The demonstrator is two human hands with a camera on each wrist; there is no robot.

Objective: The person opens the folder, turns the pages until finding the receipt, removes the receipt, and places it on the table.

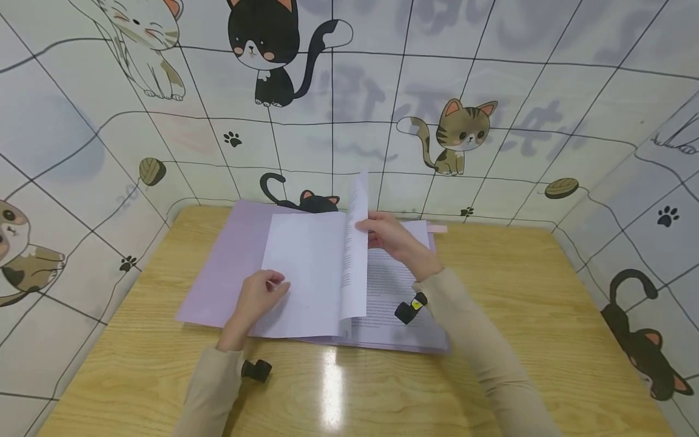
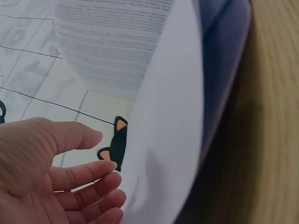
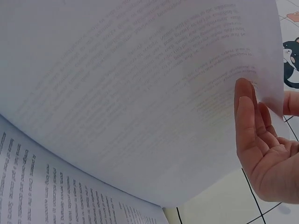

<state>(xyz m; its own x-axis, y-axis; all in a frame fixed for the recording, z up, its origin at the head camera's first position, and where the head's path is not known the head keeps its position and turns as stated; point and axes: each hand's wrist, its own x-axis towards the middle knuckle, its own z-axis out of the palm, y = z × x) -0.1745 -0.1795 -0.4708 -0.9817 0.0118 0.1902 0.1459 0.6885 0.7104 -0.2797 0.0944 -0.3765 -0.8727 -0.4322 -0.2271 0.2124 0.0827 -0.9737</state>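
A purple folder [image 1: 224,261] lies spread on the table with printed sheets inside. My right hand [image 1: 390,233] pinches the edge of a raised sheet [image 1: 356,261] between thumb and fingers. That sheet stands curled upright, with print on its face; the right wrist view shows the fingers behind the lifted page [image 3: 140,116]. Below it lies a printed page [image 1: 393,273] on the right side. My left hand [image 1: 262,297] rests at the turned blank page [image 1: 306,267] on the left, its fingers loosely bent and holding nothing. In the left wrist view the left fingertips [image 2: 114,165] are right at the paper's edge.
The wooden table [image 1: 519,315] meets a wall covering [image 1: 360,91] with cartoon cats and grid lines at its back. A pink tab [image 1: 438,229] sticks out at the folder's upper right. Small black devices [image 1: 256,370] are strapped at both wrists.
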